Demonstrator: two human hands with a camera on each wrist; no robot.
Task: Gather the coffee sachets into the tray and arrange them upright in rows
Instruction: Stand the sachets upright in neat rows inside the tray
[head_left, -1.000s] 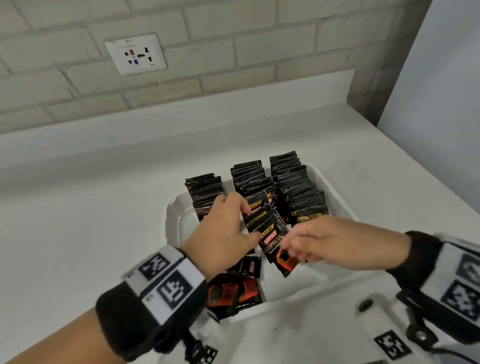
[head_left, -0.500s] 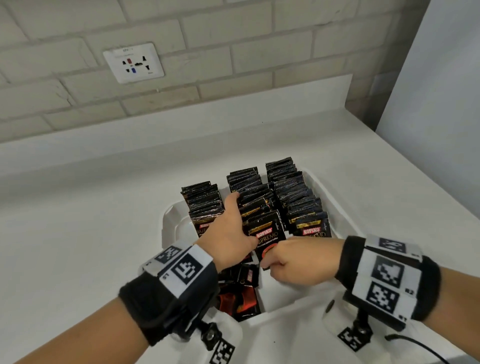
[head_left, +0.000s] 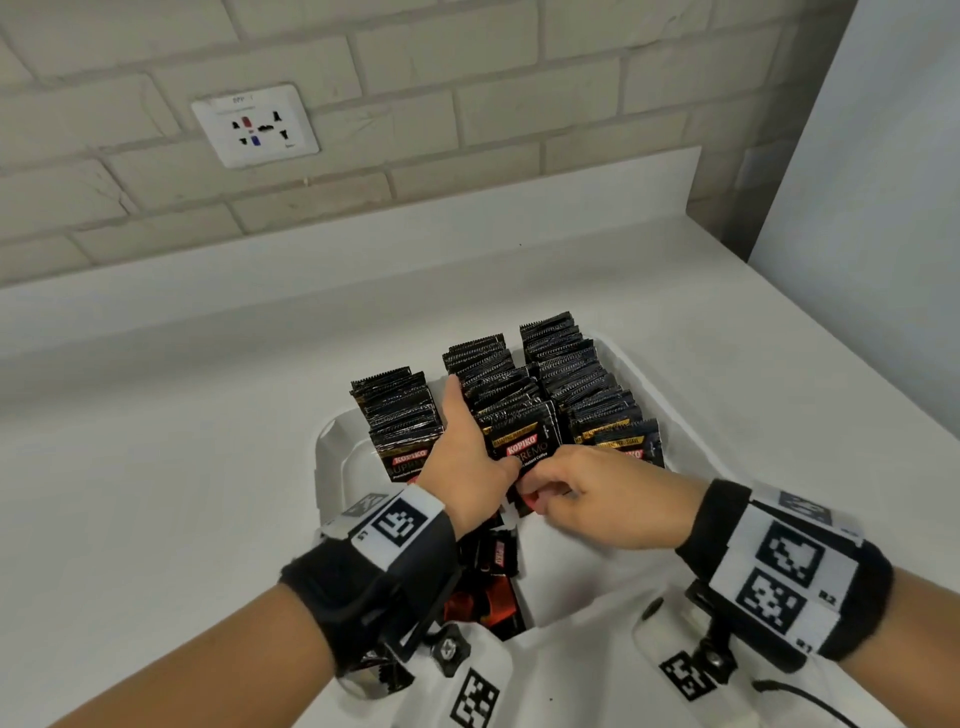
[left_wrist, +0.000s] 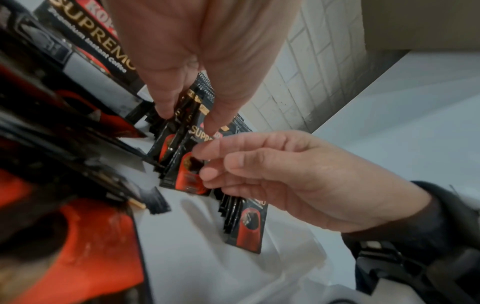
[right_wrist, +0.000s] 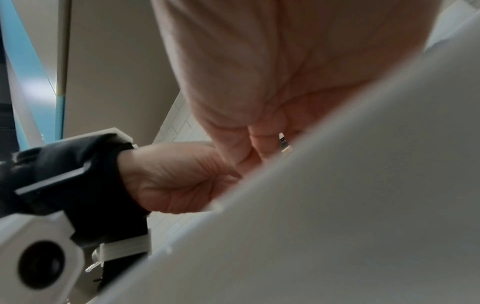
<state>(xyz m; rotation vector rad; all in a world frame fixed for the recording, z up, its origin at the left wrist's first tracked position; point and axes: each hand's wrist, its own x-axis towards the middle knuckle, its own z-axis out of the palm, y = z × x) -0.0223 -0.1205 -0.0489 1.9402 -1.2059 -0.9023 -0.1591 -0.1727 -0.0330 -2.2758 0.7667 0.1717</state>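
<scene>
1. Left row of coffee sachets (head_left: 402, 415) stands upright in the white tray (head_left: 327, 457) on the table (head_left: 156, 467); loose sachets (head_left: 488, 577) lie flat near me.
2. My left hand (head_left: 465, 457) pinches the middle row (head_left: 498, 384) front.
3. My right hand (head_left: 597, 493) pinches the front sachet (head_left: 527, 449) low down. I judge them light, thin, slippery foil: take by the edges.
</scene>
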